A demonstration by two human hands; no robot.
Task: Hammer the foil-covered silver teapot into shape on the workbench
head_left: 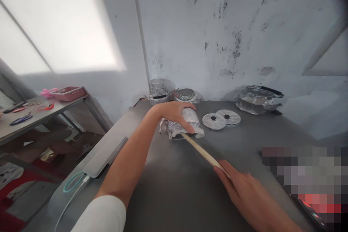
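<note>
Right hand (240, 185), grip pinching pale slender wooden stick (199, 147), aligns it forward-left to crinkled silvery bundle (190, 116) clasped by left hand (174, 111).

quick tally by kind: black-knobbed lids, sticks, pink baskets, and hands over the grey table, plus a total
Lids: 2
Stick: 1
Basket: 1
Hands (left hand, right hand): 2
Total: 6

From here I see a dark grey tabletop (174, 192), a pale straw-coloured stick (202, 150), a silvery bundle (191, 116) — and silvery lids (209, 124) with black knobs (213, 118). The tray (69, 96) is dusty pink, the looped cord (65, 187) turquoise, the wall (176, 43) whitish — blotched black.
</note>
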